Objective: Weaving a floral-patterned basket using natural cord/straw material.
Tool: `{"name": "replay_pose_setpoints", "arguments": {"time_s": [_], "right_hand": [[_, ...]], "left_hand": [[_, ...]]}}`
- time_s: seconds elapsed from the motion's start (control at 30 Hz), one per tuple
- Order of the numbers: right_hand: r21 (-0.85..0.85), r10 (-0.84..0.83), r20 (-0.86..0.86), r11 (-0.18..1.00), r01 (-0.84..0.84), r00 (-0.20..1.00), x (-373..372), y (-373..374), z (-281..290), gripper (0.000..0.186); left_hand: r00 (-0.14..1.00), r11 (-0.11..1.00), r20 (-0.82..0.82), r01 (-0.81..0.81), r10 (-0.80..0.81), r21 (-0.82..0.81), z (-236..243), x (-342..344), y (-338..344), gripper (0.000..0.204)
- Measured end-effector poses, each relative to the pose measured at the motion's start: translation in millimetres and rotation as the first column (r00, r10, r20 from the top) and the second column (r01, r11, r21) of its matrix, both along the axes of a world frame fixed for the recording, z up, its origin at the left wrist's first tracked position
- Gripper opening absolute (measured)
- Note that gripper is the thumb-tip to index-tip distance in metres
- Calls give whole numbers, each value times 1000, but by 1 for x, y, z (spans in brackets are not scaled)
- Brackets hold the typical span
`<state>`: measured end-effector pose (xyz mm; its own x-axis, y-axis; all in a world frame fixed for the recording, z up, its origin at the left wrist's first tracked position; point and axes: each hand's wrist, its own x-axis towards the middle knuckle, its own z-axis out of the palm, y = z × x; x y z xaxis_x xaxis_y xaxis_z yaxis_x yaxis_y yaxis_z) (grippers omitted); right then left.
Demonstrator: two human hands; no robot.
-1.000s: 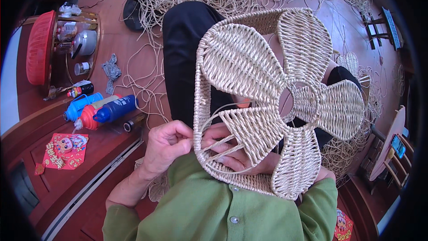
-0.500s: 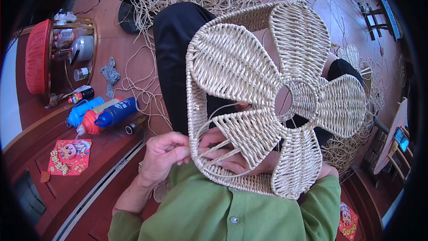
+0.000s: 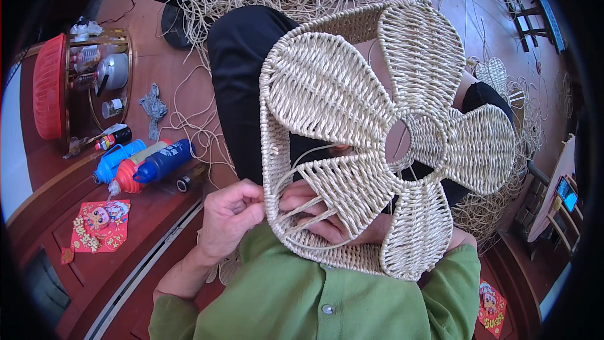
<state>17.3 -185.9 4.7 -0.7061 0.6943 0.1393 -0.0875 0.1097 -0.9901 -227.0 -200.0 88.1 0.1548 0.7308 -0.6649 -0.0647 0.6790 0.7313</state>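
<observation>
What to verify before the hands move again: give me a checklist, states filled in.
1. Left hand at the woven frame: ok, thumb and fingertips together at the outside of its left edge.
2. What those fingertips pinch: cannot tell, too small and partly hidden.
3. Right hand behind the shorter petal: ok, fingers showing past its edge.
4. Shorter petal woven out to the frame: not ok, strands span the gap.
5. Other four petals woven to rounded ends: ok.
</observation>
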Motion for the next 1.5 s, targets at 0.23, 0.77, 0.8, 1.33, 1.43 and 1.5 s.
{"name": "replay_pose_setpoints", "arguments": {"time_s": [0.23,0.77,0.8,1.33,1.43,1.5], "right_hand": [[-12,-51,-52,999,51,997,-4,2,-2,39],[-324,120,37,941,-102,992,-13,46,40,20],[-319,66,-34,945,-74,997,-15,44,39,22],[-388,4,-115,921,-48,993,-15,36,29,24],[-553,-26,-115,832,-42,993,-18,36,29,19],[-455,1,-97,889,-45,995,-19,37,27,18]], "left_hand": [[992,991,118,-62,48,122,0,7,7,8],[980,990,139,-144,140,13,2,4,-2,11],[980,990,145,-142,139,13,0,4,1,11],[991,992,103,-92,83,82,-4,7,0,8],[991,991,78,-114,109,71,-9,10,0,8],[993,990,47,-107,104,88,-9,9,-1,8]]}}
